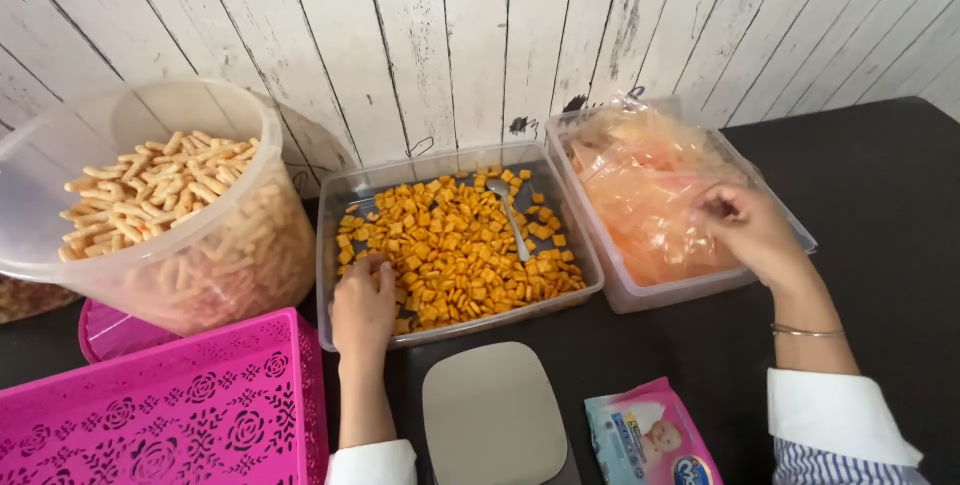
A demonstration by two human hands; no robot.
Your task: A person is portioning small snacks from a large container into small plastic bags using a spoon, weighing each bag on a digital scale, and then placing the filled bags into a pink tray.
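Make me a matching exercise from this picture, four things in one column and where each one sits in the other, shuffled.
1. spoon
2. left hand
3. right hand
4. stick snacks

A. in the round clear tub
B. on the clear bags
C. lying on the orange crackers
D. at the cracker tray's near left corner

Pairs: 1-C, 2-D, 3-B, 4-A
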